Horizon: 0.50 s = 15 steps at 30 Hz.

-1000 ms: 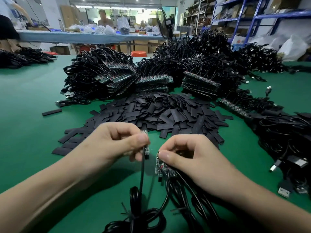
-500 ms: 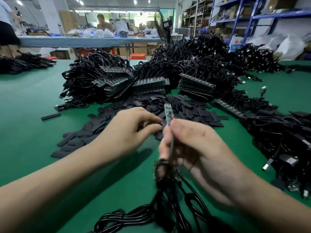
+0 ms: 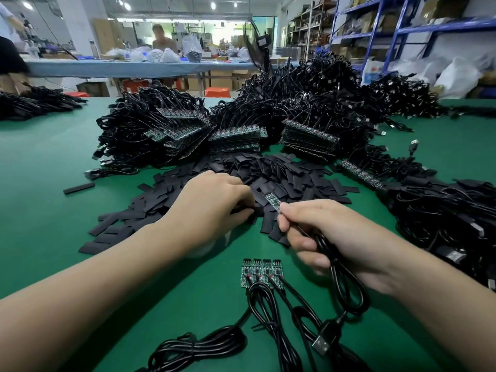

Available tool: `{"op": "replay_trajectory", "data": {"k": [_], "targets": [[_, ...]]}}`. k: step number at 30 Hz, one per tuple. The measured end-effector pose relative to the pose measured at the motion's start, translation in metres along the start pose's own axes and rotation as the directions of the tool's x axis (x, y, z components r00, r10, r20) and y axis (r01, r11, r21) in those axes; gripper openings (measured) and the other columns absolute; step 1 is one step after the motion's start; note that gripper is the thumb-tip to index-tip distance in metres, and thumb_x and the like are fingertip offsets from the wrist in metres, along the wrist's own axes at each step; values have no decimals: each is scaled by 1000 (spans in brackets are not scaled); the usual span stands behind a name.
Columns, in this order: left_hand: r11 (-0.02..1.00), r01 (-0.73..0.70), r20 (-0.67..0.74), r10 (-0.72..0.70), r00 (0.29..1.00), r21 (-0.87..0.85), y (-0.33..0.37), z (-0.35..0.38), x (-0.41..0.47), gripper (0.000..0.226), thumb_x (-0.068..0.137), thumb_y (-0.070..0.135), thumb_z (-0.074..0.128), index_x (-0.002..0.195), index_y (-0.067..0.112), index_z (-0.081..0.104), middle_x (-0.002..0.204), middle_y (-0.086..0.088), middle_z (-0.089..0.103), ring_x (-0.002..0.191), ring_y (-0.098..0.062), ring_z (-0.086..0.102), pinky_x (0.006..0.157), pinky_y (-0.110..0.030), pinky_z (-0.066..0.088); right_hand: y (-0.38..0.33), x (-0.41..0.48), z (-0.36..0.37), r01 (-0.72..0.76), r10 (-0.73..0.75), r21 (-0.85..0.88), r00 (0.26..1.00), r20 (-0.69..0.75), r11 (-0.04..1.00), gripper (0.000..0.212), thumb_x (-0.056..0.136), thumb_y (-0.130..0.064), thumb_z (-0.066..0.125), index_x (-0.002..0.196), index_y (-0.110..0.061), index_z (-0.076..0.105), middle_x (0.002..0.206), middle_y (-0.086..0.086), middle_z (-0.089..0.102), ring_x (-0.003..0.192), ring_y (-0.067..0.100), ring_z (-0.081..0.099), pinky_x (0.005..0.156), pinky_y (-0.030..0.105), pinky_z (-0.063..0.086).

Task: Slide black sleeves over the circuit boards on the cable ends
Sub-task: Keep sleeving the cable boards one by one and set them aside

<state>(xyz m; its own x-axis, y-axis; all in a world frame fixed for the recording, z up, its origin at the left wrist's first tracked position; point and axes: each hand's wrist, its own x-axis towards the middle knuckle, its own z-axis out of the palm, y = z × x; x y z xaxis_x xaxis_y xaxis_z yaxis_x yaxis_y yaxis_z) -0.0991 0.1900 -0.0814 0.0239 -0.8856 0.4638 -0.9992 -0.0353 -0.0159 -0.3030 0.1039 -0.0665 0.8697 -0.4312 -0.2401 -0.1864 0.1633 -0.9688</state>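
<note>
Just beyond right hand (image 3: pixel 330 232) grip juts circuit board (image 3: pixel 273 201) — bare.

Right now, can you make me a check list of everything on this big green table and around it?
Surface: green table, flat.
Job's things: sleeves piled mid-table; four joined boards lying near, bare; board stacks behind.
Clutter: one stray sleeve to the left.
Hands: left hand on the sleeves, grip hidden; right hand holds a bare board by its cable.
Cables: black heaps behind and right; USB plug near.
Surroundings: blue shelves, fan, a person at another table.
</note>
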Motion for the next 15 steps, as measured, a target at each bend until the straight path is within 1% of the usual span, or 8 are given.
{"op": "replay_trajectory", "data": {"k": [3,4,6,8,9,13,14,15], "targets": [[982,76,-32,-83,996,-173,6,-11,-7,7,92,34,72,92,27,73,83,15,72,76,-4,65,70,-24,48,-12,0,-10,-8,-8,219,997,71,976,29,95,-37,57,74,-19,64,53,-5,35,32,7,30,33,15,25],[948,128,-32,-144,989,-291,8,-16,-10,5,92,31,73,90,26,72,77,15,72,71,-1,66,69,-23,51,-16,-1,-13,27,-38,199,998,51,980,29,93,-40,59,74,-19,63,52,-5,34,32,8,29,34,16,24],[815,223,27,-248,968,-535,14,-24,-17,6,91,25,74,86,25,70,71,12,73,65,-3,70,67,-19,54,-19,-5,-19,150,-157,-104,985,-67,983,36,96,-43,60,74,-15,61,52,-3,36,33,12,31,36,18,25],[671,283,121,-278,953,-685,21,-31,-28,5,90,23,74,87,26,71,75,8,75,66,-8,73,67,-16,53,-13,-8,-13,211,-288,-440,951,-116,873,46,97,-46,62,77,-5,57,52,-2,41,36,15,36,38,19,29],[615,298,160,-271,949,-730,23,-33,-33,2,90,24,73,89,25,73,77,6,75,67,-10,73,68,-16,53,-8,-7,-7,214,-310,-517,945,-106,829,47,96,-48,63,79,-4,59,51,-3,44,37,15,39,39,19,31],[461,345,236,-278,931,-818,31,-35,-52,4,89,22,73,90,22,76,77,-1,74,67,-13,71,68,-20,52,8,-4,13,230,-271,-494,963,-12,839,34,100,-38,62,83,-9,64,48,1,47,35,14,39,39,19,29],[459,343,226,-290,930,-820,33,-34,-55,5,87,25,73,90,23,77,77,-1,75,66,-12,70,68,-21,54,10,-4,16,227,-264,-469,964,-14,853,31,100,-35,62,83,-10,64,47,0,46,33,13,38,39,20,28],[503,326,192,-299,935,-801,35,-34,-58,9,84,31,74,91,26,77,78,3,75,67,-9,70,68,-22,55,12,-4,18,224,-261,-442,965,-24,869,28,101,-32,62,83,-10,65,47,0,45,33,13,38,39,20,27]]}}
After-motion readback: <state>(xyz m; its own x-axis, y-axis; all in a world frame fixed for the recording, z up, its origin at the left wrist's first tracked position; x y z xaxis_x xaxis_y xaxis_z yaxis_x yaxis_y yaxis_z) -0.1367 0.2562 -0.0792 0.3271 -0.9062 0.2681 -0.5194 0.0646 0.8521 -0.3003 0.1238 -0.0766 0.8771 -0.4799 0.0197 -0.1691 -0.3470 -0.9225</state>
